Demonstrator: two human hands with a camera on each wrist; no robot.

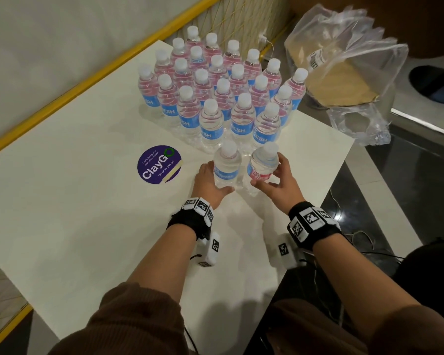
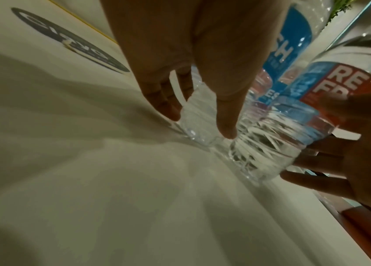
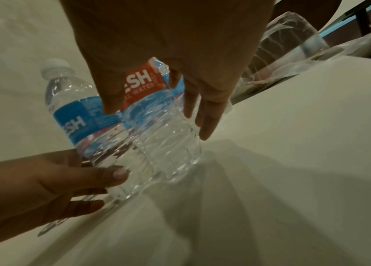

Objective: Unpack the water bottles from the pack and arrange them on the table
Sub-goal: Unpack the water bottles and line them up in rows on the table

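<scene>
Several clear water bottles (image 1: 217,83) with white caps and blue labels stand in close rows at the far side of the white table (image 1: 75,201). In front of them my left hand (image 1: 210,180) grips one upright bottle (image 1: 227,165) low on its body, thumb near the base. The same bottle (image 2: 199,115) shows behind my left hand (image 2: 191,100) in the left wrist view. My right hand (image 1: 274,180) holds a second bottle (image 1: 263,162), red label facing me, tilted slightly. My right hand (image 3: 157,108) has thumb and fingers on either side of this bottle (image 3: 162,135), beside the left-hand bottle (image 3: 84,117).
The opened plastic wrap with a cardboard tray (image 1: 344,60) lies off the table's right edge. A round purple sticker (image 1: 160,165) is on the table left of my hands. A yellow rail (image 1: 87,80) runs along the far left edge. A dark glossy floor lies right.
</scene>
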